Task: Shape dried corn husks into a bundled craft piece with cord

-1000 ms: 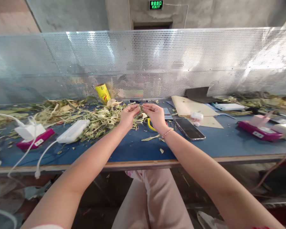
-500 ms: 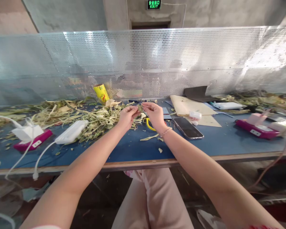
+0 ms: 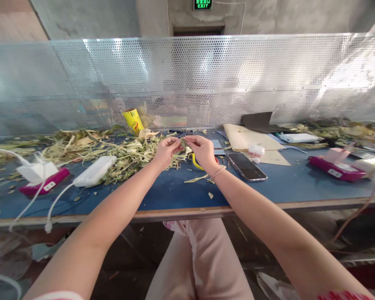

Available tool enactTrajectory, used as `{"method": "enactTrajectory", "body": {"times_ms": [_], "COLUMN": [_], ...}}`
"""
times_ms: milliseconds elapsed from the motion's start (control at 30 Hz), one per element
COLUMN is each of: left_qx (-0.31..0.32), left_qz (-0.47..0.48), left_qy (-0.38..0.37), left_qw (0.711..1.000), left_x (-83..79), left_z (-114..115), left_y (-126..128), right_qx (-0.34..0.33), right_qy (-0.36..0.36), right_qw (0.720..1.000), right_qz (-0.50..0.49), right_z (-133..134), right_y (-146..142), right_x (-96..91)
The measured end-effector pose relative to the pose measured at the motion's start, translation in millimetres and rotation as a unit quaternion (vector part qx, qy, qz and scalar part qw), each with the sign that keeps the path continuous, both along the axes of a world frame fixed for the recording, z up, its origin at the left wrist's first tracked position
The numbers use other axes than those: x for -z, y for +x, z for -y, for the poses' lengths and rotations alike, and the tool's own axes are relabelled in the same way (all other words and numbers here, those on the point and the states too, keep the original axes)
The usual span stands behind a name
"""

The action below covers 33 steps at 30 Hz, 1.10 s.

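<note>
My left hand [image 3: 167, 151] and my right hand [image 3: 202, 150] meet over the middle of the blue table, fingertips pinched close together. Between them is a small greenish dried plant piece [image 3: 183, 143], gripped from both sides; its exact shape is too small to make out. A heap of dried plant stems and leaves [image 3: 134, 156] lies just left of and behind my left hand. Below my right hand shows the yellow handle [image 3: 196, 163] of a tool, partly covered by the hand.
A phone [image 3: 246, 166], an earphone case [image 3: 256, 151] and brown paper [image 3: 248, 137] lie to the right. Power bank [image 3: 95, 171] and magenta socket boxes [image 3: 45, 183] with cables stand left. A yellow can [image 3: 133, 121] leans near the perforated metal screen [image 3: 187, 83].
My hands stay almost in place, fingers still pinched together, with the plant piece now showing a little more between them. The view has tilted slightly.
</note>
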<state>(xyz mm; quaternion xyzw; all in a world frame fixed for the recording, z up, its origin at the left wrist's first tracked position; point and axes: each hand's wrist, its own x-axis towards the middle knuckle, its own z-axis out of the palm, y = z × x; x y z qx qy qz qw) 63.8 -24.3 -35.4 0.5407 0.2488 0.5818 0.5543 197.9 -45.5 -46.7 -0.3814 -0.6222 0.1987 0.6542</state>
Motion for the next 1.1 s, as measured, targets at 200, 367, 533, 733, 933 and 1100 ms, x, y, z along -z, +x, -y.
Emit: {"method": "enactTrajectory", "body": {"times_ms": [200,367,533,733,933,1100], "left_qx": [0.007,0.023,0.014,0.020,0.039,0.062], "left_qz": [0.002,-0.006,-0.003,0.025,0.035,-0.012], "left_qy": [-0.017,-0.015,-0.018,-0.063,-0.094,-0.096], "left_qw": [1.000,1.000,1.000,0.997,0.994,0.993], "left_x": [0.8,0.4,0.6,-2.2,-7.9,-9.2], "left_z": [-0.5,-1.1,-1.2,-3.3,-1.0,-2.8], "left_y": [-0.8,-1.0,1.2,2.2,-1.1,-6.5], "right_qx": [0.028,0.043,0.038,-0.043,-0.102,-0.121], "right_qy": [0.019,0.031,0.027,0.017,0.028,-0.003], "right_qw": [0.999,0.997,0.997,0.999,0.994,0.991], "right_qz": [0.037,0.064,0.054,0.024,0.041,0.056], "right_z": [2.4,2.5,3.2,-3.2,-10.0,-5.6], "right_y": [-0.9,-0.3,1.1,8.2,16.4,18.6], "right_x": [0.7,-0.5,-3.9,-8.2,-10.1,-12.0]}}
